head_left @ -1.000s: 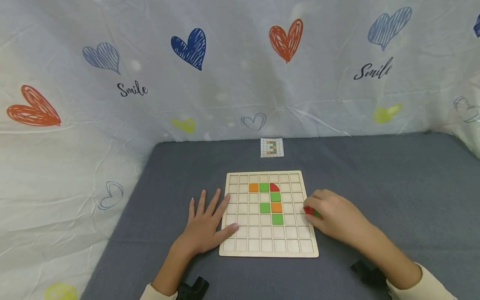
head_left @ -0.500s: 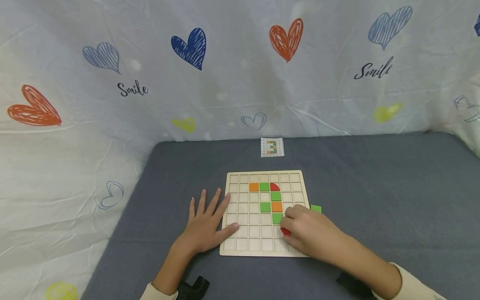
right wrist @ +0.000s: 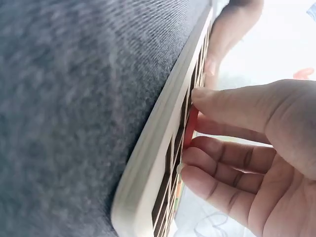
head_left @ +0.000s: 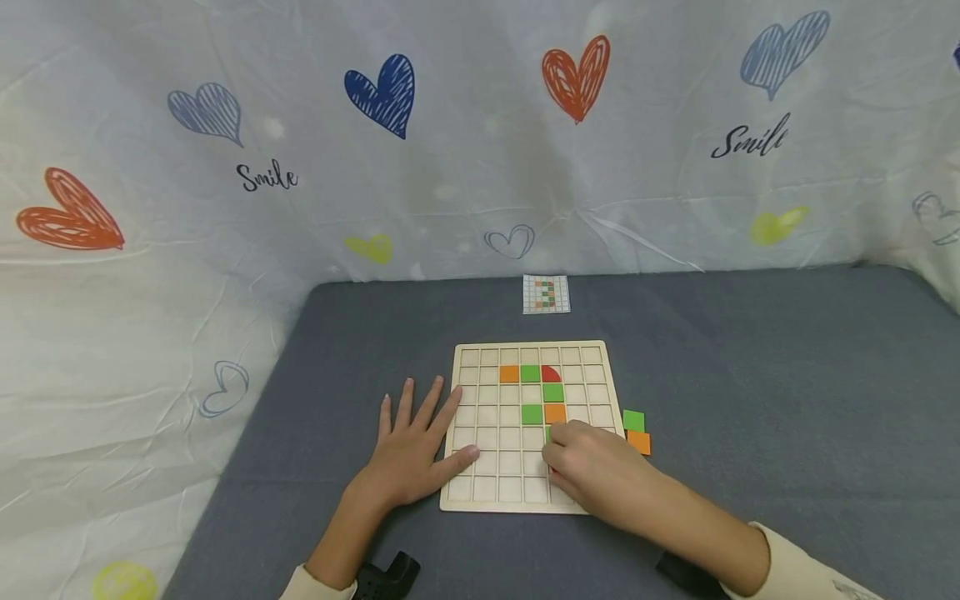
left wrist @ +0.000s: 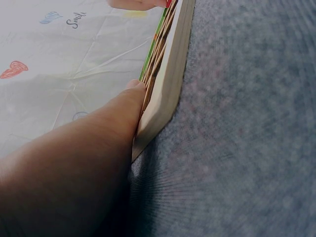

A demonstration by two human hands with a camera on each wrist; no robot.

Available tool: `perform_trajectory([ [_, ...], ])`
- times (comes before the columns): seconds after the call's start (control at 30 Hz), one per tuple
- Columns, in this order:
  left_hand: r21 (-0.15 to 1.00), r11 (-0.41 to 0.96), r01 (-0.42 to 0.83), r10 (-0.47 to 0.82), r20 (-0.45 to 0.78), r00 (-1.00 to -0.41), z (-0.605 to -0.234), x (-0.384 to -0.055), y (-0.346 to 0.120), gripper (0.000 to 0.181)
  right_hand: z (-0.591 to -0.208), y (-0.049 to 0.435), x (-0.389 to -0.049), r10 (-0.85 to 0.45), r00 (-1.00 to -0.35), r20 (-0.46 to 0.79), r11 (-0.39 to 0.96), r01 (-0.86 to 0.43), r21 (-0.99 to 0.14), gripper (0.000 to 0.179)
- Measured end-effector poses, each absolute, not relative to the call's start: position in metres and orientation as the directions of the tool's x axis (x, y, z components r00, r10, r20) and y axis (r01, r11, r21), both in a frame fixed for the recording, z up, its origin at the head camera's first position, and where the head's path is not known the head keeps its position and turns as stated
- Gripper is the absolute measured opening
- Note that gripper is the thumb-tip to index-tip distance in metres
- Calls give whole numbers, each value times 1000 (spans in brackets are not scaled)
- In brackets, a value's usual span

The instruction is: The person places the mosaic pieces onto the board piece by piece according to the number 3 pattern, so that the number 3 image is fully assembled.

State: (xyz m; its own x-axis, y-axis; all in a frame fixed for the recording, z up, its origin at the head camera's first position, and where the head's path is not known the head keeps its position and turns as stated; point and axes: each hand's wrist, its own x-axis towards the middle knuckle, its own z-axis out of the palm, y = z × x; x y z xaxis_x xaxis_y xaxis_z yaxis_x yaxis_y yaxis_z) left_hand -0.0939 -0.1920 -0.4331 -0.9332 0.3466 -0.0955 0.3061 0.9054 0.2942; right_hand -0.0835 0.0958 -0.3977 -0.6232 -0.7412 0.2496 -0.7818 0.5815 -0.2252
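A wooden grid board [head_left: 487, 492] lies in the middle of the head view, holding several orange and green square tiles and a red quarter-round tile [head_left: 550, 374]. My left hand [head_left: 411, 457] rests spread on the board's left edge, thumb and index finger over its rim. Over the lower middle cells, my right hand [head_left: 600, 471] pinches another red tile [right wrist: 190, 129] between thumb and fingers. This tile is low against the grid in the right wrist view, and mostly hidden from the head camera. One green tile [head_left: 548, 434] is partly covered by the right hand.
A loose green tile [head_left: 633, 420] and an orange tile [head_left: 639, 442] lie by the board's right edge. Behind the board is a small printed pattern card [head_left: 546, 295]. Grey cloth [head_left: 787, 375] covers the table, and a white heart-printed curtain [head_left: 465, 167] hangs behind.
My right hand has carried the red tile from the board's right edge leftward onto the lower middle cells, uncovering the loose green and orange tiles. The left hand stays in place.
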Motion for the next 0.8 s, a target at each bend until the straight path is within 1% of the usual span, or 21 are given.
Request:
perform_trajectory([
  [0.2, 290, 909, 300, 343, -110, -933, -433, -94, -192, 87, -398, 93, -86, -744, -630, 220, 589, -775, -229, 24],
  [0.33, 289, 909, 299, 341, -108, -934, -433, -94, -192, 87, -398, 93, -89, -744, -636, 204, 584, -768, -263, 24],
  [0.6, 293, 909, 298, 338, -99, -936, -433, -93, -191, 87, -397, 91, -93, -716, -674, 182, 607, -730, -315, 29],
  [0.7, 294, 907, 300, 341, -99, -935, -433, -93, -191, 87, -397, 92, -91, -723, -668, 177, 598, -732, -326, 27],
  [0.8, 294, 907, 302, 344, -102, -933, -433, -93, -192, 87, -396, 93, -88, -744, -639, 194, 575, -761, -301, 28],
])
